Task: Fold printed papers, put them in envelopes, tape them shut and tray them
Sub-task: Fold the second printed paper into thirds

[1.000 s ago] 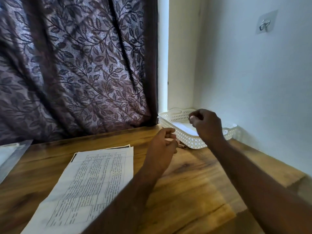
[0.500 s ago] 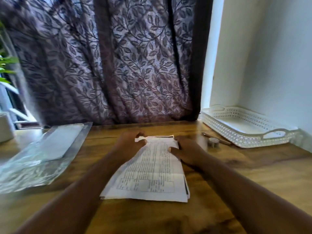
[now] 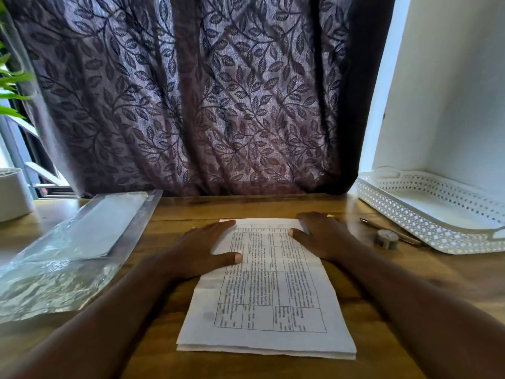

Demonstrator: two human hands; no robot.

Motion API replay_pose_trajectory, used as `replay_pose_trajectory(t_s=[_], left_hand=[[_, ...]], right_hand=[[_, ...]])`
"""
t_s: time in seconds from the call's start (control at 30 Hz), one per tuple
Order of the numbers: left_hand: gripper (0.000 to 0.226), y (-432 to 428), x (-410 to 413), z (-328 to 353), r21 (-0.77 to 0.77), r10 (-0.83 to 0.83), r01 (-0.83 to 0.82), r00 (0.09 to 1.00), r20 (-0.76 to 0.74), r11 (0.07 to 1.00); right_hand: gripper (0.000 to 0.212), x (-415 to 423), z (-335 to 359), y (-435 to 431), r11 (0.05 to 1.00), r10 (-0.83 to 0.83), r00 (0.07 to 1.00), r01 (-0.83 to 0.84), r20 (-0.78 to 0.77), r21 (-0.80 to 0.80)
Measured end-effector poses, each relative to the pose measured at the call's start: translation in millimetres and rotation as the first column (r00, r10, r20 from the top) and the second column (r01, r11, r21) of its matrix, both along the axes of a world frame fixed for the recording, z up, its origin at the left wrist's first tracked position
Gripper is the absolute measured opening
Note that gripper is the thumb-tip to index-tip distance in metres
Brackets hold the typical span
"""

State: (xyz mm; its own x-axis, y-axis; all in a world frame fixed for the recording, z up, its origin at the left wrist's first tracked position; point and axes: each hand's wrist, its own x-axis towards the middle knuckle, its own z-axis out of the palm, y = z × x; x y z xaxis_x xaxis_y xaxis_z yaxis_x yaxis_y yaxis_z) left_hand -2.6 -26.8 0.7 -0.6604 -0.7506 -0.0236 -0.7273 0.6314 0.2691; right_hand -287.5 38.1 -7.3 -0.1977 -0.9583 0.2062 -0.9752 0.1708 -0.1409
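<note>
A: Far left, a clear packet [image 3: 76,242] lies on the table [image 3: 273,206].
B: Next, the left hand [image 3: 207,250]: fingers straight, pressed flat on the printed papers [image 3: 273,296] stacked mid-table, gripping nothing.
A: Right hand [image 3: 319,236] likewise, flat on their far right corner.
B: Beyond it, the tape roll [image 3: 385,237] sits near the white tray [image 3: 426,228].

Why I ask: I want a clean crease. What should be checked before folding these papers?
1. Printed papers flat on the table: ok.
2. Stack's sheets squared up: cannot tell; the near edge shows layers.
3. Left hand flat on the far left corner: ok.
4. Right hand flat on the far right corner: ok.
5. Tape roll at hand, beside the tray: ok.
6. Plastic pack at left holds envelopes: cannot tell.
</note>
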Motion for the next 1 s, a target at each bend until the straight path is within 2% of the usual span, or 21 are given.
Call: replay_pose_trajectory(t_s=[0.1,0.2,0.37,0.53,0.63,0.83,1.0], left_hand=[[0.092,-2.9,2.2,-4.9,-0.030,0.000,0.003,0.996,0.089,1.000],[0.093,-5.6,2.2,-8.5,-0.038,-0.004,0.008,0.994,0.109,0.999],[0.126,-14.4,5.1,-14.4,-0.045,-0.027,0.032,0.994,0.103,0.999],[0.132,-19.5,3.7,-15.9,-0.046,-0.030,0.036,0.993,0.113,0.998],[0.133,-19.9,2.5,-17.2,-0.036,-0.025,0.029,0.992,0.123,0.999],[0.136,-15.0,1.2,-13.0,-0.034,-0.031,0.035,0.993,0.110,0.999],[0.126,-13.9,3.1,-12.1,-0.024,-0.032,0.034,0.994,0.101,0.999]], right_hand=[[0.048,-1.6,-1.7,-3.4,0.997,-0.010,0.999,0.013,0.047,-0.071],[0.039,-5.9,-2.5,-5.1,0.989,0.002,0.995,0.013,0.104,-0.145],[0.039,-9.1,-2.9,-7.5,0.979,0.026,0.972,0.022,0.232,-0.202],[0.035,-13.1,-0.3,-10.0,0.957,0.016,0.935,0.089,0.355,-0.277],[0.025,-12.8,1.6,-10.5,0.945,0.018,0.894,0.131,0.448,-0.300],[0.014,-5.7,6.3,-5.5,0.921,-0.012,0.916,0.166,0.401,-0.352],[0.021,-2.9,7.5,-1.1,0.880,-0.003,0.930,0.177,0.368,-0.441]])
